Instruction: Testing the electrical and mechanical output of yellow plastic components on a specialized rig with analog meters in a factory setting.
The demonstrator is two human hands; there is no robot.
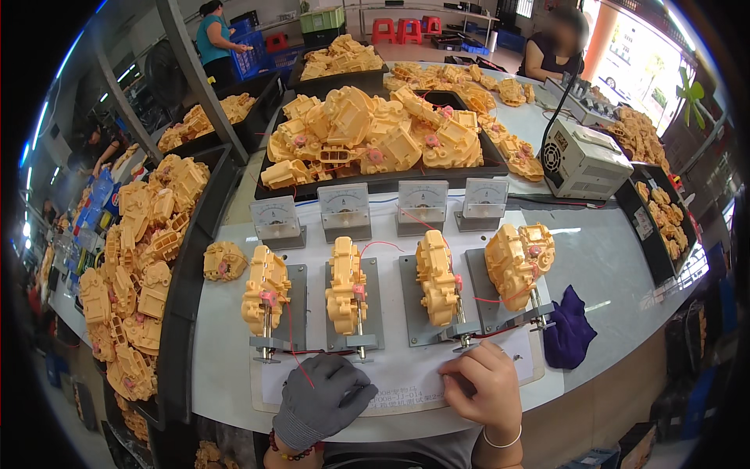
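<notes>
My left hand [324, 399], in a grey glove, rests on a printed white sheet [406, 356] with its fingers curled in. A thin red wire hangs down over that glove from the leftmost yellow plastic gearbox housing [266, 289]. My bare right hand [486, 383] is closed on the right of the sheet, thumb against forefinger. Whatever either hand may hold is hidden. Beyond them, a second gearbox [344, 285], a third [436, 277] and a rightmost gearbox [517, 266] stand in grey metal fixtures with rods at their near ends.
Analog panel meters [344, 205] stand behind the fixtures. Black bins heaped with gearboxes lie at the left [215, 258] and back [383, 186]. One loose gearbox [225, 260] sits at left. A purple cloth [569, 328] and a power supply [590, 160] are at right. Two people are farther off.
</notes>
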